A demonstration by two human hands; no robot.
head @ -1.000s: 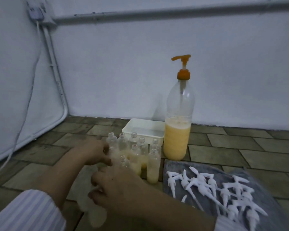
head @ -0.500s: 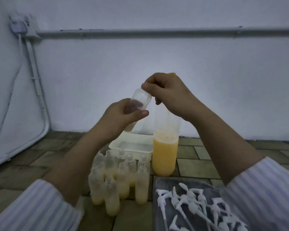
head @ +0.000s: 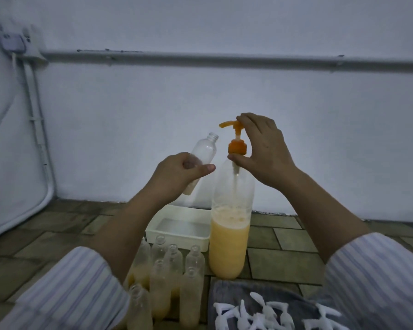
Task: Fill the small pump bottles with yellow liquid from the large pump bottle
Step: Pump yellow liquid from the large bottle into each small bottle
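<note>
Left hand (head: 177, 173): gripping a small clear bottle (head: 204, 153), tilting its open neck toward the orange spout.
Right hand (head: 262, 148): fingers resting on the orange pump head (head: 234, 126), thumb sitting under the collar, touching the bottle's neck.
Large pump bottle (head: 230, 234): standing upright on the tiled floor (head: 284, 248), roughly half full of yellow liquid.
Small bottles (head: 169, 277): clustering just left of it, partly filled, uncapped.
White tray (head: 179, 231): sitting behind the cluster.
White pump tops (head: 272, 314): lying on a grey cloth (head: 227, 294).

- Dim, bluish, even light fills the scene, with no clear source.
- Soft, faint shadows fall on the wall (head: 296, 139).
- Wide-angle distortion bows the pipe (head: 224, 58).
- Striped sleeves (head: 76, 291) blur at the lower edges.
</note>
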